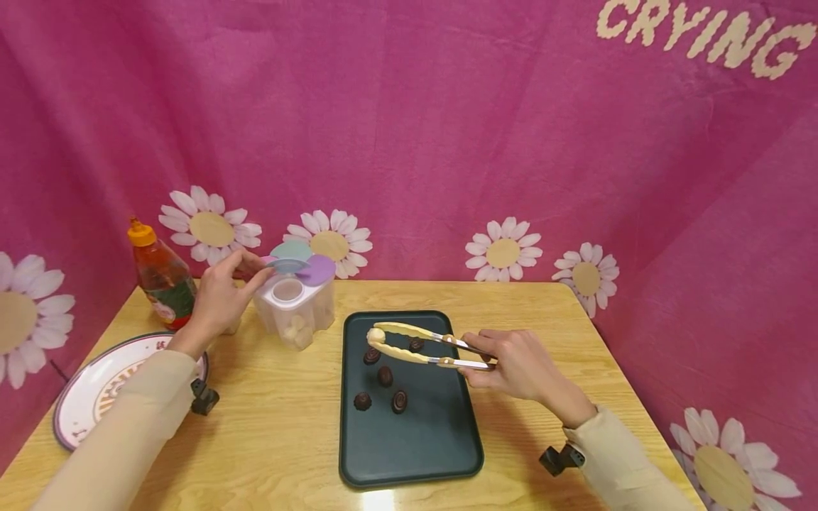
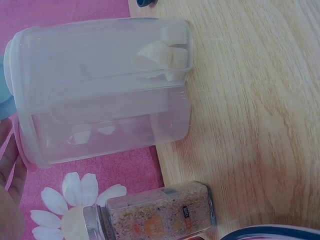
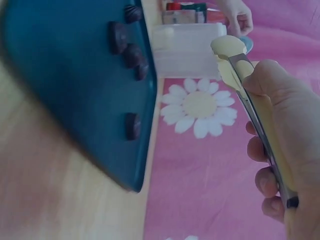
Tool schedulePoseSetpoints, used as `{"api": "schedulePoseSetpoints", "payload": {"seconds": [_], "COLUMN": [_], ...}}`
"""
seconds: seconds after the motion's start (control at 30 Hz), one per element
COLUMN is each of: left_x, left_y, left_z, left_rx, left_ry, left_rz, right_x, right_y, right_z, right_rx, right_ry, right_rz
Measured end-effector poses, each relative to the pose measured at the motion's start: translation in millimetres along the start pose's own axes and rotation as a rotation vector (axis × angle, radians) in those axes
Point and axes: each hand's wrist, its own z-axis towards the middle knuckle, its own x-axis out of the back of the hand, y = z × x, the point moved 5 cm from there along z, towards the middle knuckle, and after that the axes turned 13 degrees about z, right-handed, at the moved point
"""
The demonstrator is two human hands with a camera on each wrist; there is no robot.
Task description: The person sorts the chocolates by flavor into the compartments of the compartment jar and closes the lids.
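My left hand (image 1: 224,289) reaches to a clear container (image 1: 299,319) with pale chunks inside. Its fingertips pinch the edge of a raised light blue lid (image 1: 289,265), beside an uncovered round opening. Green and purple lids (image 1: 317,270) stand up behind, and a pink lid (image 2: 22,145) shows near my fingers in the left wrist view. My right hand (image 1: 516,360) grips tongs (image 1: 409,342) with cream tips, held above a dark tray (image 1: 434,440). The tips come together at a pale rounded end; whether a piece sits between them I cannot tell. Several dark chocolates (image 1: 385,376) lie on the tray.
At the back left stands a sauce bottle (image 1: 167,280) with an orange cap. A jar of grainy seasoning (image 2: 160,212) is beside the container. A white patterned plate (image 1: 89,390) lies partly under my left sleeve. A pink cloth (image 1: 409,142) hangs behind the wooden table (image 1: 275,440).
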Motion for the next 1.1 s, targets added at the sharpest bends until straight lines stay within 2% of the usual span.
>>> {"api": "schedulePoseSetpoints", "payload": {"seconds": [0.2,0.5,0.83,1.1], "left_x": [-0.1,-0.9,-0.3,0.0], "left_y": [-0.5,0.7,-0.2,1.0], "left_z": [-0.1,0.6,1.1,0.5], "left_rx": [-0.023,-0.015,-0.035,-0.025], "left_ry": [0.028,0.009,0.026,0.016], "left_rz": [-0.002,0.002,0.001,-0.013], "right_x": [-4,-12,-27,-41], "right_y": [-8,-19,-33,-35], "right_z": [31,73,122,143], "right_rx": [0.009,0.046,0.068,0.028], "right_ry": [-0.001,0.039,0.021,-0.014], "right_rz": [-0.009,0.012,0.088,0.112]}}
